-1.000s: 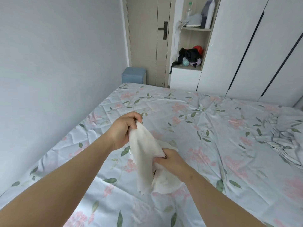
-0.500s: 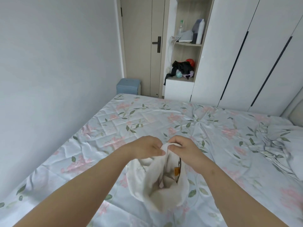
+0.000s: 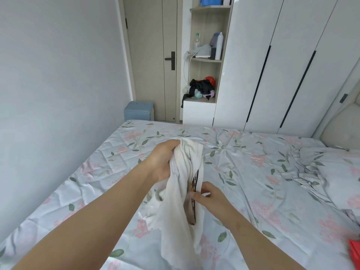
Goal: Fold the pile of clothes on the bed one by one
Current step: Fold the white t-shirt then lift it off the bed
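Beige door (image 3: 150, 55) at far corner. Pale wall (image 3: 58, 75) to its left, open shelving (image 3: 206, 67) right, white wardrobes (image 3: 282, 65) beyond; blue stool (image 3: 138, 110) at its foot.

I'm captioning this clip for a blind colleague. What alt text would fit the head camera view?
A person's left hand grips the bunched top of a white garment over a floral bed sheet, while the right hand pinches its edge lower down. Behind the bed stand a white wardrobe, a closed door and a blue stool.
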The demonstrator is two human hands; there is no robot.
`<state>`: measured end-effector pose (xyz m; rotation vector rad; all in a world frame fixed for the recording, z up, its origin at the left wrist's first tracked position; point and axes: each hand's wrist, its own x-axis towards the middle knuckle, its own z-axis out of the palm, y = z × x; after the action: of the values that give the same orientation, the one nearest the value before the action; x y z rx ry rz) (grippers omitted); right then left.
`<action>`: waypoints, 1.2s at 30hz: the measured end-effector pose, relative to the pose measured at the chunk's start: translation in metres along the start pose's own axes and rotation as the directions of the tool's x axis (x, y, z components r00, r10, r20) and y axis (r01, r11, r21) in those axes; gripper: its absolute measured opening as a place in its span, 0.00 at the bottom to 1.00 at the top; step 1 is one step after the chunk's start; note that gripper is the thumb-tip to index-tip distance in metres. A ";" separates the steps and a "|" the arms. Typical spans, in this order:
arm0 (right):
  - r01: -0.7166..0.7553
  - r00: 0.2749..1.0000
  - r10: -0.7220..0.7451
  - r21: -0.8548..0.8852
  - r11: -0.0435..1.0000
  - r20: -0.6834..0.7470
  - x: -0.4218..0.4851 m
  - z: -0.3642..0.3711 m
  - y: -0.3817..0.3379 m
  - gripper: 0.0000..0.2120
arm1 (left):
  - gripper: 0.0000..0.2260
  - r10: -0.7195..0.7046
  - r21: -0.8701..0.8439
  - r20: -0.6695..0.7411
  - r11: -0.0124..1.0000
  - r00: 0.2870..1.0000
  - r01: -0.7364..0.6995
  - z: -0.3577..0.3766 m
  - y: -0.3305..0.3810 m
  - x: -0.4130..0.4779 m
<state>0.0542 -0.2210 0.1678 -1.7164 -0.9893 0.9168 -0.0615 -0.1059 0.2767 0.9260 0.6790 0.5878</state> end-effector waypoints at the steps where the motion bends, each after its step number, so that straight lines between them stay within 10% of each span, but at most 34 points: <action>1: 0.010 0.999 -0.009 0.027 1.000 -0.045 0.001 0.004 -0.001 0.06 | 0.12 -0.009 -0.018 0.008 1.000 1.000 0.009 0.000 0.003 0.000; 9: -0.002 0.981 -0.030 -0.164 0.986 -0.191 0.020 -0.016 -0.009 0.07 | 0.09 0.122 0.172 -0.081 0.979 0.989 -0.106 -0.027 0.026 0.008; 13: 0.044 0.982 -0.088 -0.251 0.967 -0.168 0.018 -0.036 -0.009 0.10 | 0.07 0.252 0.761 -0.087 0.642 0.964 -0.099 -0.052 0.023 0.014; 20: -0.137 0.991 0.100 -0.720 0.680 -0.094 0.018 -0.060 0.016 0.14 | 0.11 0.412 0.886 -0.121 0.454 0.903 -0.089 -0.069 0.025 0.023; 25: -0.258 0.958 0.214 -0.249 0.934 -0.190 0.015 -0.068 0.001 0.06 | 0.15 0.474 0.983 -0.150 0.162 0.868 0.081 -0.083 0.036 0.020; 28: -0.185 0.938 0.240 0.224 0.957 -0.251 0.015 -0.073 -0.024 0.07 | 0.09 0.433 0.902 -0.237 0.430 0.870 0.032 -0.079 0.038 0.015; 31: -0.033 0.916 0.087 0.142 0.989 -0.391 0.016 -0.084 -0.053 0.09 | 0.05 0.363 0.580 -0.328 0.806 0.872 -0.117 -0.065 0.041 0.005; 36: 0.064 0.732 -0.200 -0.227 0.972 -0.651 0.012 -0.107 -0.088 0.10 | 0.08 0.524 0.505 -0.305 0.797 0.795 -0.332 -0.044 0.053 -0.010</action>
<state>0.1353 -0.2254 0.2806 -1.8959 -0.6964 0.0564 -0.1093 -0.0651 0.3064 1.4099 1.0301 1.1183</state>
